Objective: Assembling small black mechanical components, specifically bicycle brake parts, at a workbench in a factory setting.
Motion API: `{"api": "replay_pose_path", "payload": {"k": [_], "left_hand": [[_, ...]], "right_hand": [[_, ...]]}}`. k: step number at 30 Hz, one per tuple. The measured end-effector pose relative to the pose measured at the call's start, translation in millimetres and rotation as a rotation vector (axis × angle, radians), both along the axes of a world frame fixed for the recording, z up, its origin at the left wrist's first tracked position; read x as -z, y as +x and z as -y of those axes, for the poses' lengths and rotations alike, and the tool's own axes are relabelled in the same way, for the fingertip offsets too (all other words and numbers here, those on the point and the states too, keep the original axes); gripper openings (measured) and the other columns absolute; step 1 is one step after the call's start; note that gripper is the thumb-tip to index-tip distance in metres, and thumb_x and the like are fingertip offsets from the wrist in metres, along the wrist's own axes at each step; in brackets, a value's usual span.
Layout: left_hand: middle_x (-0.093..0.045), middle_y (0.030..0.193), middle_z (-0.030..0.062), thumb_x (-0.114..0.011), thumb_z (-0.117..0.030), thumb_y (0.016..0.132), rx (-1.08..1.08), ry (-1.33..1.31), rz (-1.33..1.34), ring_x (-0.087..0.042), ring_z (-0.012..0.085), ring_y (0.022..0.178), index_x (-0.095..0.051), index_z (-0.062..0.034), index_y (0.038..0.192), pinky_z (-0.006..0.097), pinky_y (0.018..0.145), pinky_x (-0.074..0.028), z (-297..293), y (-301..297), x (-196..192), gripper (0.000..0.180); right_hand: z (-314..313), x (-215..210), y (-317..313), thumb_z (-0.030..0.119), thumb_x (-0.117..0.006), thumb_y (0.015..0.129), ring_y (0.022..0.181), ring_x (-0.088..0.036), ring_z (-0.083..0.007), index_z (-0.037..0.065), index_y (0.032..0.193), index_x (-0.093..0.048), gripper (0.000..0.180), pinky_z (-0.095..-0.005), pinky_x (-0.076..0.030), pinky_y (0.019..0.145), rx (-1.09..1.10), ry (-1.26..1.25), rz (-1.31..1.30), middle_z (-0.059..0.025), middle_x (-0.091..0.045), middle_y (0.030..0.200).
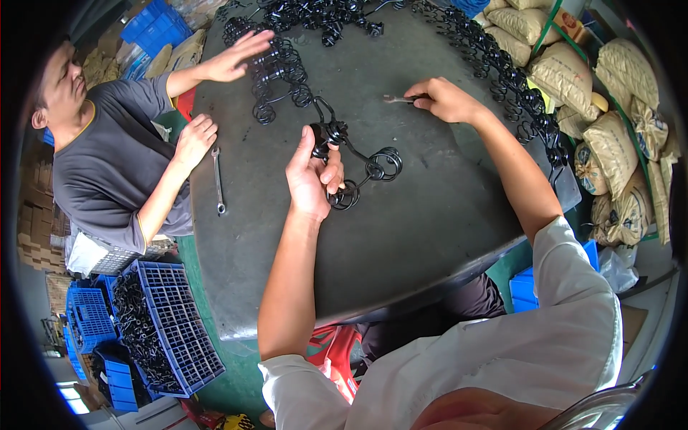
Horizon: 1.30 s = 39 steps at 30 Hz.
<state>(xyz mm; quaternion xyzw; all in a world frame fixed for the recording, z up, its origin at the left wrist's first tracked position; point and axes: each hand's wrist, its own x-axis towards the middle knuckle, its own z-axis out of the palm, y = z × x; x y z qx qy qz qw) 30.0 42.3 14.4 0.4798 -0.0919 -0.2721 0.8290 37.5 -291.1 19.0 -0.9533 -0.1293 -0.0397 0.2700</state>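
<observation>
My left hand (313,175) grips a black coiled wire spring part (358,166) that rests on the dark grey table (401,236). The part has loops at both ends and a clamp near my thumb. My right hand (444,99) reaches farther out and closes on a small silver wrench (395,99) lying flat on the table. Both forearms come up from the lower edge, with white sleeves at the shoulders.
A co-worker in a grey shirt sits at the left, one hand (233,59) on a pile of black springs (276,72), the other (195,140) by a second wrench (218,179). More springs (502,68) line the far right edge. Filled sacks (609,107) and blue crates (168,322) surround the table.
</observation>
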Motion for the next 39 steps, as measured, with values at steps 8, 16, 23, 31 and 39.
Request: {"api": "replay_pose_path", "payload": {"k": [8,16,23,31,39], "left_hand": [[-0.039,0.053,-0.0049,-0.044,-0.065,0.104,0.023,0.009,-0.010,-0.036,0.0099,0.043,-0.060,-0.0113,0.095,0.027,0.049,-0.031,-4,2,1,0.057],[-0.047,0.056,-0.0010,-0.046,-0.060,0.105,-0.092,0.054,0.082,-0.041,0.0107,0.043,-0.060,-0.0078,0.096,0.026,0.047,-0.037,-10,9,3,0.055],[-0.049,0.056,-0.0003,-0.049,-0.056,0.106,-0.121,0.135,0.120,-0.042,0.0102,0.041,-0.061,-0.0051,0.094,0.025,0.042,-0.034,-15,22,-3,0.054],[-0.061,0.068,0.0023,-0.041,-0.069,0.104,-0.172,0.080,0.240,-0.055,0.0101,0.060,-0.063,-0.0030,0.101,0.024,0.059,-0.042,-35,42,-3,0.070],[-0.068,0.089,0.0128,-0.032,-0.062,0.108,-0.940,0.303,0.296,-0.059,0.0199,0.080,-0.065,0.0073,0.106,0.034,0.080,-0.047,-50,65,9,0.077]], "right_hand": [[-16,5,-5,0.006,-0.071,0.089,0.111,-0.066,-0.0365,0.005,0.117,-0.072,0.028,-0.0462,-0.052,0.094,0.024,-0.280,0.130,-0.0156,-0.070,0.110],[-102,-35,-41,0.040,-0.059,0.106,0.082,-0.065,-0.0210,0.003,0.117,-0.071,0.040,-0.0374,-0.053,0.076,-0.186,0.355,-0.365,-0.0133,-0.071,0.100],[-134,-18,-51,0.032,-0.058,0.106,0.089,-0.066,-0.0298,-0.001,0.114,-0.066,0.035,-0.0424,-0.052,0.077,-0.299,0.249,0.063,-0.0146,-0.064,0.105],[-163,13,-25,0.027,-0.053,0.108,0.096,-0.063,-0.0386,0.000,0.117,-0.056,0.029,-0.0459,-0.050,0.083,-0.250,0.284,0.263,-0.0173,-0.058,0.109],[-199,23,21,0.033,-0.049,0.110,0.099,-0.063,-0.0367,-0.001,0.115,-0.058,0.036,-0.0438,-0.049,0.089,-0.185,0.373,0.220,-0.0180,-0.060,0.106]]}}
